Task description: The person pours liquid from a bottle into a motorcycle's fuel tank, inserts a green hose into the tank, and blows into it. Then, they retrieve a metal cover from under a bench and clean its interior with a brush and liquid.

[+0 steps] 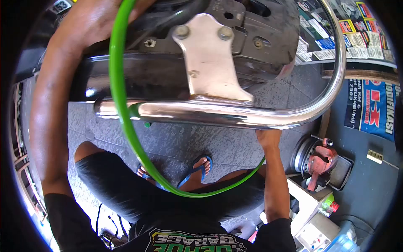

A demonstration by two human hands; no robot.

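Observation:
A chrome tube rail (201,114) runs across the view and curves up at the right. A silver bracket plate (208,63) joins it to the dark underside of a motorcycle (264,42), with two bolts at its top. My left hand (98,19) reaches over the motorcycle at the upper left; its fingers are hidden or cut off by the frame. My right hand (268,136) is below the rail, its fingers hidden behind it. A bright green hose (145,161) loops down from the top, passes over my lap and rises beside my right wrist.
A red vise (321,161) stands at the right near a round metal wheel part (300,153). Stickers (331,42) cover a surface at the upper right, above a blue banner (371,109). A white box (317,233) and plastic bottles (329,204) are at lower right.

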